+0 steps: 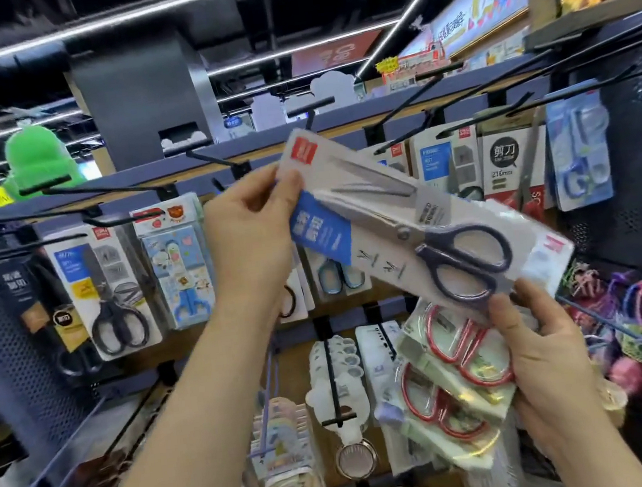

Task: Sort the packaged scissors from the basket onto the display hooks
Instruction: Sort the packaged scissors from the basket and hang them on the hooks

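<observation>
Nearest to me, my right hand (543,353) is curled around a fanned stack of red-handled scissors packs (455,380) on pale green cards, fingers under them and thumb pressed against the lower corner of the pack above. That upper one is a long packaged scissors (404,212): a white card under a clear blister, a red logo square at the top corner, a blue label panel beside the steel blades, dark navy handles at the low end. It lies tilted, top end up-left, handle end down-right.

My left hand (252,227) pinches its upper end, thumb on the front near the blue panel, fingers behind the card.

The pack is held in the air in front of the display, touching no hook. Just behind its top corner a black display hook (311,109) juts forward with a bare prong; more bare hooks run along the top rail to either side. Below them, on the left, hang a black-handled scissors pack (110,285) and a blue children's scissors pack (180,260), side by side and close together. At far right hangs a pack marked 21cm (503,164).
</observation>
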Demonstrator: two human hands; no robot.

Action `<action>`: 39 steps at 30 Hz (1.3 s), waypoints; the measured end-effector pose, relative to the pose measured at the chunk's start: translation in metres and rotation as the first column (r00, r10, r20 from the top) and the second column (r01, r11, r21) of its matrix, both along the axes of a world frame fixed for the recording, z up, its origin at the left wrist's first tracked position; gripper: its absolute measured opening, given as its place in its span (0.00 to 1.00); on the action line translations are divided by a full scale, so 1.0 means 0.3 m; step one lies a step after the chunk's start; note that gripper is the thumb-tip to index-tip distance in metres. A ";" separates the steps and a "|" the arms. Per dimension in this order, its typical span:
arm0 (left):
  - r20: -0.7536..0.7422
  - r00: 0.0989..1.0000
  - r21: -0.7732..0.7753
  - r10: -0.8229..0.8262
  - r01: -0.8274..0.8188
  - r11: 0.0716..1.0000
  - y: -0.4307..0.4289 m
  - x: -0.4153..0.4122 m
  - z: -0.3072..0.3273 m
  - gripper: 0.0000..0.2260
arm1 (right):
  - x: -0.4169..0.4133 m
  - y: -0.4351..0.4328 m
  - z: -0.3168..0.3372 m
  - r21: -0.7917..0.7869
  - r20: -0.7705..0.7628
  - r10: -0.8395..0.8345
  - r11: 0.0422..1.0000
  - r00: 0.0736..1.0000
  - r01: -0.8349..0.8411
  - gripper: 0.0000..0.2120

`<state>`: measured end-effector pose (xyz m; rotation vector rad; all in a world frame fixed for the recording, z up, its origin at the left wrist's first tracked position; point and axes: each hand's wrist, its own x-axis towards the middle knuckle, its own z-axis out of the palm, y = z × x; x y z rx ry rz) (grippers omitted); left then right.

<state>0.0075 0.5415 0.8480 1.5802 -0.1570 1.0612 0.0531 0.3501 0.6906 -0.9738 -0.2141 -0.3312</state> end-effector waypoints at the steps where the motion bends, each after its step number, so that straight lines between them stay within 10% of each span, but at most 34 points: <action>1: 0.002 1.000 0.073 0.020 -0.020 0.997 0.004 0.018 0.034 0.07 | 0.006 -0.012 0.001 -0.026 0.007 -0.021 0.999 1.000 0.021 0.35; 11: -0.089 0.992 0.391 0.094 -0.052 0.919 0.007 0.107 0.176 0.07 | 0.008 -0.091 0.041 -0.304 0.062 0.033 0.953 0.998 -0.013 0.15; 26: -0.352 0.912 -0.043 -0.209 0.208 0.977 0.000 0.122 0.172 0.06 | -0.050 0.041 0.070 -0.340 0.043 0.389 0.872 0.920 -0.353 0.15; 28: -0.339 0.913 -0.025 -0.227 0.233 0.972 0.030 0.083 0.100 0.18 | -0.045 0.057 0.068 -0.317 0.033 0.365 0.887 0.931 -0.336 0.16; 32: -0.310 0.948 0.222 -0.076 0.150 0.963 0.065 0.013 -0.116 0.25 | -0.032 0.087 0.074 -0.350 0.044 0.343 0.885 0.938 -0.307 0.16; 39: -0.253 0.951 0.210 0.179 -0.127 0.969 0.121 0.200 -0.177 0.24 | 0.012 0.046 0.030 -0.395 0.008 0.144 0.909 0.990 -0.129 0.14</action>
